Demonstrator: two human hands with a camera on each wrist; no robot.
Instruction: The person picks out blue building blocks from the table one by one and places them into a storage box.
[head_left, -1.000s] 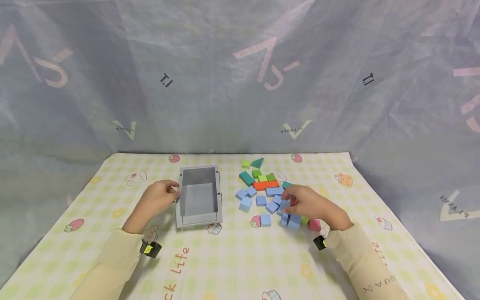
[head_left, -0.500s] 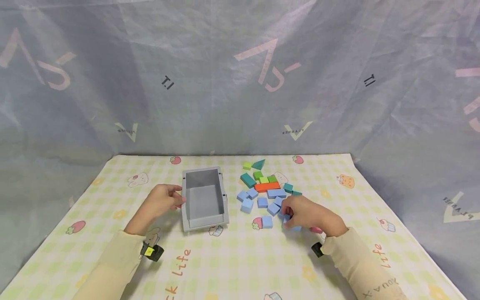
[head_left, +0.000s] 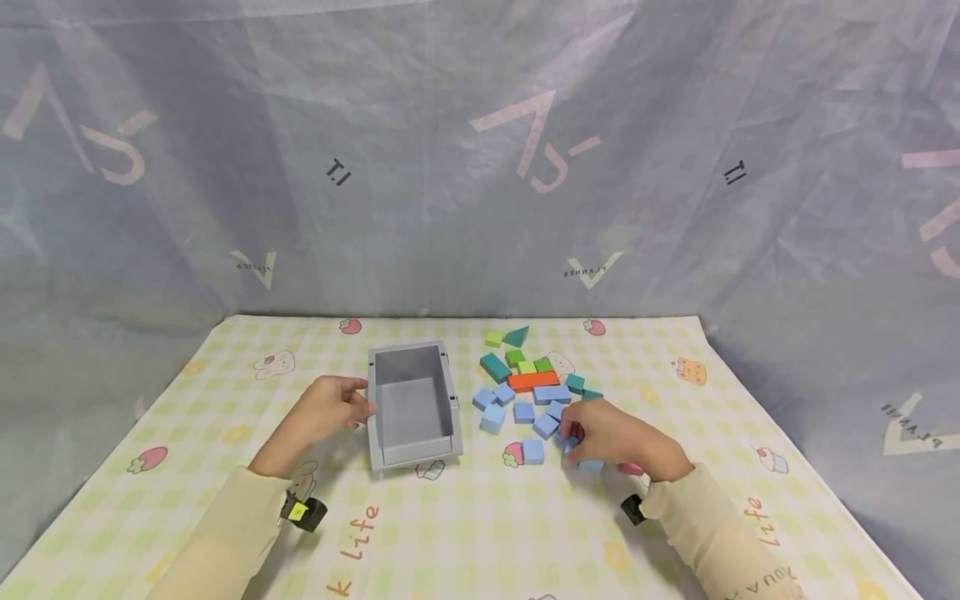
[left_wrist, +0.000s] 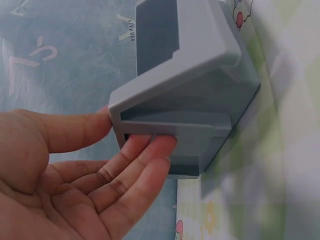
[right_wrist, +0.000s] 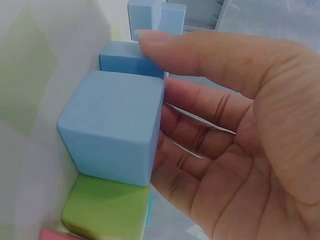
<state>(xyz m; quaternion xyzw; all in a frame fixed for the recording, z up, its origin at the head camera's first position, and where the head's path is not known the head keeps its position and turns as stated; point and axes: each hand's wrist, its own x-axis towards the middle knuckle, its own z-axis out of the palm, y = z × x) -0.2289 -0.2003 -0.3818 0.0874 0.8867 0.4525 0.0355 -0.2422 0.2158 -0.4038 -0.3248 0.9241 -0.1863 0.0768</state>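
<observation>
A grey plastic box [head_left: 417,452] stands left of the blocks, its inside bare. My left hand [head_left: 326,408] holds the box's left side, the thumb at the rim and the fingertips under it in the left wrist view. Among the toy blocks to the right, my right hand [head_left: 618,435] pinches a blue block [right_wrist: 130,64] between thumb and fingers. Beside it in the right wrist view sit a larger blue block [right_wrist: 107,125] and a green block [right_wrist: 107,207]. In the head view the hand partly hides these blocks.
Several light blue blocks [head_left: 492,418], a long red-orange block [head_left: 534,381], green blocks [head_left: 514,357] and teal blocks [head_left: 495,367] lie between the box and the right hand. A checked cloth [head_left: 450,542] covers the table. A grey curtain [head_left: 450,208] hangs behind.
My left hand has shifted the box slightly to the right. The right hand has come lower over the near blue blocks, its thumb and fingers drawing closer together round one.
</observation>
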